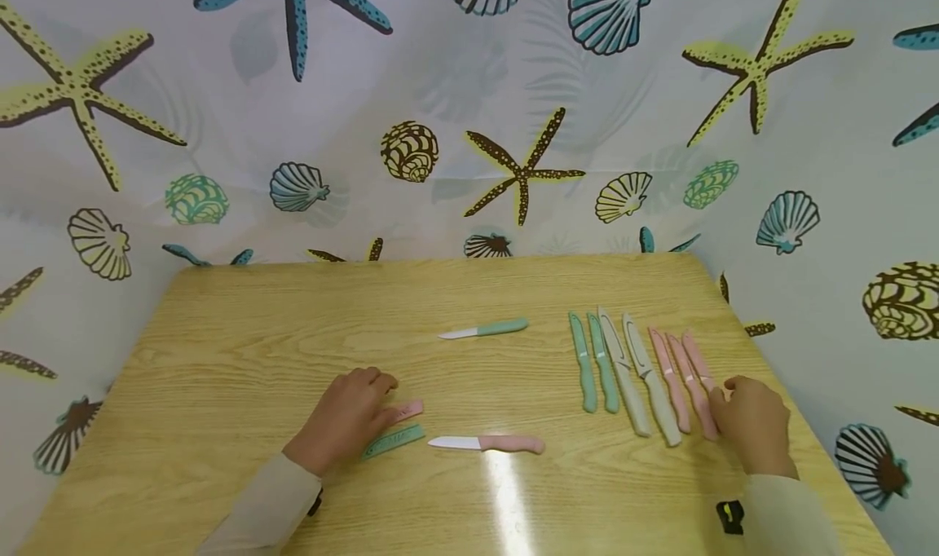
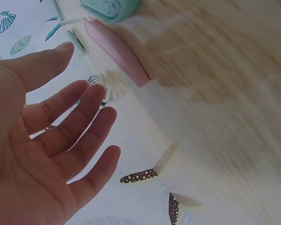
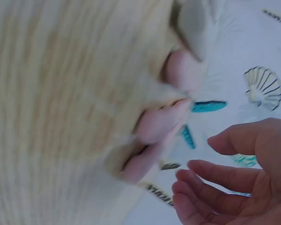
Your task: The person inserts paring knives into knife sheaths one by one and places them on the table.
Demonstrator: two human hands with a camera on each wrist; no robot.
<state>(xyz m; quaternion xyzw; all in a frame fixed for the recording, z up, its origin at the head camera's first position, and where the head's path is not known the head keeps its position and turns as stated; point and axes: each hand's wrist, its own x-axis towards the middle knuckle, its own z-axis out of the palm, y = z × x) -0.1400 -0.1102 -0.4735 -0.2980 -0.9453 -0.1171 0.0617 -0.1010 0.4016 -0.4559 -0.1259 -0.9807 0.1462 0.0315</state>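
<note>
My left hand (image 1: 350, 416), fingers loosely spread and holding nothing, is beside a pink blade sheath (image 1: 409, 410) and a green blade sheath (image 1: 394, 440); the left wrist view shows a gap between fingers and pink sheath (image 2: 117, 51). To their right lies a pink-handled knife (image 1: 513, 443) with its white blade bare. Farther back is a green-handled knife (image 1: 502, 327), also unsheathed. At the right, my right hand (image 1: 754, 421) is next to the rightmost of three pink knives (image 1: 681, 381). Its fingers are relaxed with nothing between them, apart from the pink handles (image 3: 157, 124) in the right wrist view.
Left of the pink knives, two cream knives (image 1: 660, 401) and two green knives (image 1: 584, 368) lie side by side in the same row. All rest on a wooden table (image 1: 257, 319), with a seashell-patterned cloth (image 1: 352, 91) behind and beside it.
</note>
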